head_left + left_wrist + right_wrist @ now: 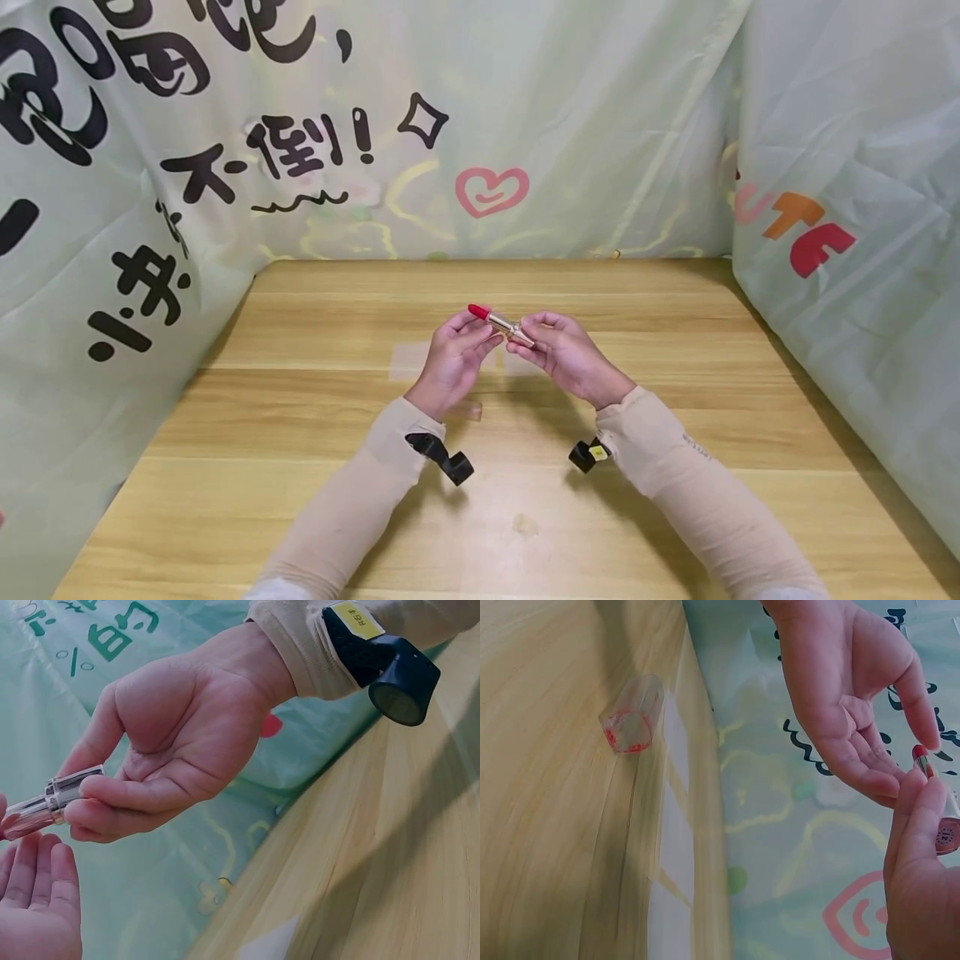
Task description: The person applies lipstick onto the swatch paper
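A lipstick (pixel 504 323) with a red bullet and a shiny metallic tube is held up over the table, slanting between both hands. My left hand (pixel 450 360) holds it near the red end; in the right wrist view, the left thumb and fingers surround the red tip (pixel 919 752). Around the base end, my right hand (pixel 572 354) pinches the tube with thumb and fingers, as the left wrist view also shows on the metallic base (pixel 75 787). A round label (pixel 946 835) marks the bottom of the base. Fingers partly hide the tube.
On the wooden table (pixel 315 433), a clear plastic piece (pixel 632 716) with red smears lies near my left wrist. Pale rectangular patches (pixel 408 361) mark the tabletop beyond it. Printed cloth (pixel 600 125) hangs behind and at both sides. Each wrist carries a small black camera (pixel 456 467).
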Available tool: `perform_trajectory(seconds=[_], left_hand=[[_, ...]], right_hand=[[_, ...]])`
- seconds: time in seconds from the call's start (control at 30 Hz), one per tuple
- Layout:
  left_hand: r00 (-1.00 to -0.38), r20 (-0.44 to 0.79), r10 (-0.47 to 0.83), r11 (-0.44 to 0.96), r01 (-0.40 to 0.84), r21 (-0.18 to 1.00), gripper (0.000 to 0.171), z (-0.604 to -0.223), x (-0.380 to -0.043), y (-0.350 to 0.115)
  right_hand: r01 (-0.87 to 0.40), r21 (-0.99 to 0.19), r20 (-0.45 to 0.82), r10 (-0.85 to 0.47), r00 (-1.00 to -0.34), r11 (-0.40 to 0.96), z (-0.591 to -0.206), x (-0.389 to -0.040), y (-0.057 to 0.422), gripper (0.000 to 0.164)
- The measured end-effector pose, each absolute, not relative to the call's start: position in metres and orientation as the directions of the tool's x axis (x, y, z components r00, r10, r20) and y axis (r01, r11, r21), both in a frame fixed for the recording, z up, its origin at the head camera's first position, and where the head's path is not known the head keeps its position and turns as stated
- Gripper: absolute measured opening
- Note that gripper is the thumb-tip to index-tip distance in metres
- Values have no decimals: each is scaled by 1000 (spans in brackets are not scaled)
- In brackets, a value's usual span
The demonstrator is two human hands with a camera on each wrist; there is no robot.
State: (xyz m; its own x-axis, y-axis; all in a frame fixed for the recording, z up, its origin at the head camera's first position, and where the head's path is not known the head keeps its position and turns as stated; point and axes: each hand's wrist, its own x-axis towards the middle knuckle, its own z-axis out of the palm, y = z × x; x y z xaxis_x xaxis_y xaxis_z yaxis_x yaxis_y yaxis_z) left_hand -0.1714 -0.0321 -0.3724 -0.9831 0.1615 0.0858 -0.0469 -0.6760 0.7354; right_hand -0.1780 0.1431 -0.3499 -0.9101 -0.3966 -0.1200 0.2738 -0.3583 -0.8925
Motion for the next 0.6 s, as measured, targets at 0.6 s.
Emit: perform_trajectory(seconds=[0.6], left_hand=[[-985,12,174,-589,-94,803,30,-378,-175,-65]], right_hand=[[285,-906,-151,-390,-908,-312,-351,-190,143,6]])
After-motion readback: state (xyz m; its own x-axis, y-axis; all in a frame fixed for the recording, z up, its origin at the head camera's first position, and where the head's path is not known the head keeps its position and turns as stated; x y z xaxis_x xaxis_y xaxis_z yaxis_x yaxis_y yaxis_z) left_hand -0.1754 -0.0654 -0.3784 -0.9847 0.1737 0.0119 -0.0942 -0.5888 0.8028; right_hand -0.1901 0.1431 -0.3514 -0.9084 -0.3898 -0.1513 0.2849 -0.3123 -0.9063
